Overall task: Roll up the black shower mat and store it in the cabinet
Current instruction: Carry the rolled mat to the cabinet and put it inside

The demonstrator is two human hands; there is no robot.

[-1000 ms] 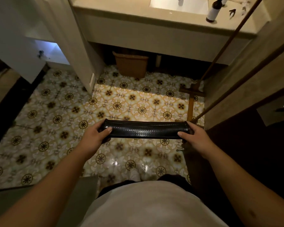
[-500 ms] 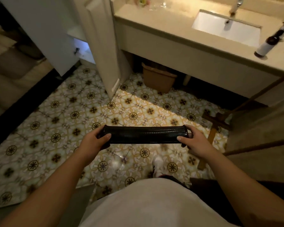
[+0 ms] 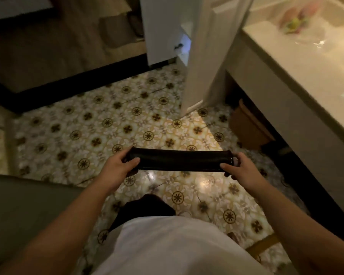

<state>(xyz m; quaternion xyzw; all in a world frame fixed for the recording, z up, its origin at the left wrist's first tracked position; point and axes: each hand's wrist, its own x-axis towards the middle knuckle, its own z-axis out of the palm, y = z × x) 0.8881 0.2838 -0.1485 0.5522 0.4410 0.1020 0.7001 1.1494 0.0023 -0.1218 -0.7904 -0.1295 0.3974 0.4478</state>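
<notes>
The black shower mat [image 3: 179, 160] is rolled into a tight horizontal tube, held at waist height over the patterned tile floor. My left hand [image 3: 119, 165] grips its left end, thumb on top. My right hand [image 3: 240, 169] grips the right end the same way. Ahead stands the white cabinet [image 3: 185, 44], its door [image 3: 159, 30] swung open to the left and a lit shelf showing inside. The cabinet lies well beyond the roll, up and slightly right of it.
A tall white panel [image 3: 205, 62] stands between cabinet and vanity. The beige vanity counter [image 3: 306, 76] runs along the right, with a brown bin [image 3: 248, 126] under it. A dark threshold strip [image 3: 68, 88] crosses the far left floor. A grey surface [image 3: 18, 211] sits at lower left.
The view has swung left: the vanity slid to the right edge and the open cabinet came to the centre top. Both hands keep the same hold on the rolled mat.
</notes>
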